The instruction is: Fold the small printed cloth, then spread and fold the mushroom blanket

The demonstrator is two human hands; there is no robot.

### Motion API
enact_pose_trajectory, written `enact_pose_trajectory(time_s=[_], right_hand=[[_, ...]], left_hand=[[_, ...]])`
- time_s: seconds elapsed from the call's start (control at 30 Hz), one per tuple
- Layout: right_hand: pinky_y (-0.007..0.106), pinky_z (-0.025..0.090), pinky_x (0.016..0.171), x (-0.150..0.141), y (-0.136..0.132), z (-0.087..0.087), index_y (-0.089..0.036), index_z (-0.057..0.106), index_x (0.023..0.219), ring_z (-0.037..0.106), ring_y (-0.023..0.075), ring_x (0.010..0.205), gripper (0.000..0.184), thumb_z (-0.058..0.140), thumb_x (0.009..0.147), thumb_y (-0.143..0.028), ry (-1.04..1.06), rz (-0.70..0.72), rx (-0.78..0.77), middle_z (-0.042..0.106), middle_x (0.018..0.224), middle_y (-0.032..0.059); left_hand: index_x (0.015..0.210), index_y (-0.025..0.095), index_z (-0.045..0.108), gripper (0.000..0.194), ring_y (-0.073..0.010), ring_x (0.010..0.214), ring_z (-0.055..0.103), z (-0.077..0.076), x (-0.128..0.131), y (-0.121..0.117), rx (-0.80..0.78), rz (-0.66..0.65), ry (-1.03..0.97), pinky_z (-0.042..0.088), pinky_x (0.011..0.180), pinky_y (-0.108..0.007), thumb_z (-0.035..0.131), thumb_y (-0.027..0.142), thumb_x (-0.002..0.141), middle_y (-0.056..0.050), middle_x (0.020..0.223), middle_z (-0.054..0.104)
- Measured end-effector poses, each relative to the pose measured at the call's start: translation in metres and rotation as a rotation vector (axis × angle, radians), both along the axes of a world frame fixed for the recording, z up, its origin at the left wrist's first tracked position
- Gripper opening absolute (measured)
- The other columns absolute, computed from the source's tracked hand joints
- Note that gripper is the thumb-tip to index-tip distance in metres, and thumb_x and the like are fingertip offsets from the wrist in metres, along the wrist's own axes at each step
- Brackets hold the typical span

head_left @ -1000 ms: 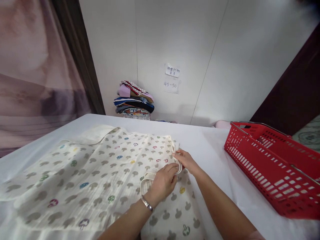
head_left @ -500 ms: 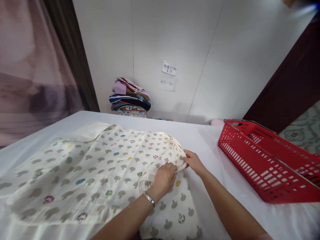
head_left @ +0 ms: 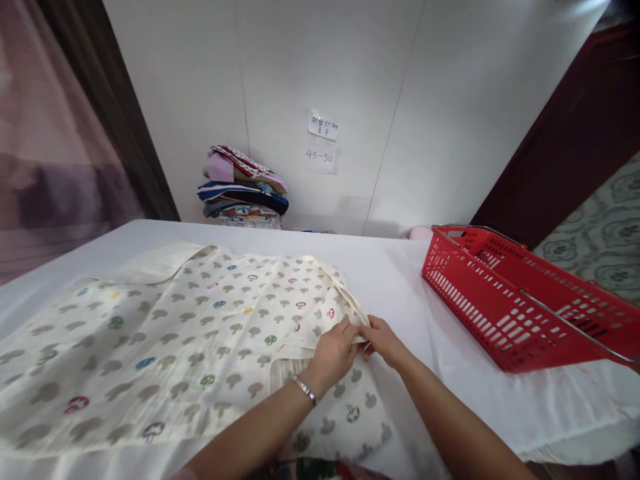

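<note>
A cream cloth [head_left: 195,333] printed with grey and coloured mushrooms lies spread over the white table, its far left corner turned over. At its right edge both my hands pinch the bound hem close together. My left hand [head_left: 336,350], with a silver bracelet at the wrist, has its fingers closed on the cloth. Just right of it, my right hand [head_left: 381,341] grips the same edge between thumb and fingers. The fingertips are partly hidden by the fabric. Below my left hand, a flap of the cloth hangs toward the front edge.
A red plastic basket [head_left: 505,300] with metal handles stands on the right of the white table [head_left: 390,267]. Behind the table, folded fabrics [head_left: 245,187] are stacked against the wall. Two paper notes [head_left: 323,143] are stuck there. A curtain [head_left: 65,147] hangs at the left.
My right hand has moved closer to my left, and the cloth's right edge is drawn up between them. The whole view has shifted slightly, with the scene sliding left.
</note>
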State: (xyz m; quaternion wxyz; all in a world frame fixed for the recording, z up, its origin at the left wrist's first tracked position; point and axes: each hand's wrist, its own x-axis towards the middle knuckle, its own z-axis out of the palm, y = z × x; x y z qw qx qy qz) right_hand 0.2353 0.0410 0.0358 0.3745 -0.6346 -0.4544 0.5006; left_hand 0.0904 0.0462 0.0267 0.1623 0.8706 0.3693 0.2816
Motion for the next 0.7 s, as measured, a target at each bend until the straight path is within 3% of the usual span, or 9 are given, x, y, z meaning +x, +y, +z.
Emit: enact_pose_trajectory(time_s=[0.17, 0.23, 0.4, 0.57, 0.7], right_hand=[[0.02, 0.036, 0.048, 0.017, 0.007, 0.004, -0.017, 0.054, 0.064, 0.047, 0.0112, 0.055, 0.011, 0.044, 0.065, -0.021, -0.206, 0.006, 0.257, 0.051, 0.056, -0.0038], [0.021, 0.036, 0.053, 0.024, 0.008, 0.009, -0.016, 0.056, 0.066, 0.047, 0.0119, 0.061, 0.013, 0.045, 0.066, -0.021, -0.234, 0.047, 0.303, 0.053, 0.061, -0.0031], [0.023, 0.036, 0.058, 0.028, 0.001, 0.022, -0.015, 0.057, 0.077, 0.046, 0.0119, 0.063, 0.016, 0.047, 0.073, -0.027, -0.089, 0.178, 0.241, 0.054, 0.066, -0.0029], [0.022, 0.032, 0.055, 0.025, -0.001, 0.026, -0.016, 0.055, 0.078, 0.041, 0.0102, 0.059, 0.015, 0.047, 0.075, -0.028, -0.073, 0.253, 0.226, 0.049, 0.063, -0.0039], [0.021, 0.034, 0.054, 0.025, 0.0, 0.027, -0.017, 0.055, 0.077, 0.043, 0.0103, 0.06, 0.013, 0.047, 0.073, -0.026, -0.095, 0.247, 0.242, 0.05, 0.064, -0.0036]], left_hand=[[0.09, 0.021, 0.054, 0.009, -0.0161, 0.082, 0.056, 0.0, 0.002, 0.001, -0.033, -0.134, -0.027, 0.046, 0.072, -0.028, 0.05, 0.023, 0.082, -0.002, 0.09, 0.058], [0.098, 0.022, 0.055, 0.016, -0.0166, 0.088, 0.056, 0.003, -0.002, 0.013, -0.008, -0.1, -0.079, 0.047, 0.076, -0.029, 0.049, 0.023, 0.083, -0.003, 0.097, 0.059], [0.116, 0.021, 0.05, 0.034, -0.0214, 0.112, 0.048, 0.013, -0.006, 0.058, 0.184, 0.045, -0.115, 0.044, 0.092, -0.037, 0.046, 0.017, 0.083, -0.007, 0.122, 0.053], [0.12, 0.017, 0.049, 0.04, -0.0219, 0.121, 0.041, 0.015, 0.004, 0.086, 0.33, -0.078, -0.032, 0.036, 0.102, -0.041, 0.043, 0.01, 0.08, -0.01, 0.13, 0.048], [0.102, 0.018, 0.06, 0.031, -0.0212, 0.116, 0.046, 0.019, 0.01, 0.101, 0.269, -0.166, 0.056, 0.039, 0.097, -0.038, 0.044, 0.008, 0.077, -0.007, 0.117, 0.059]])
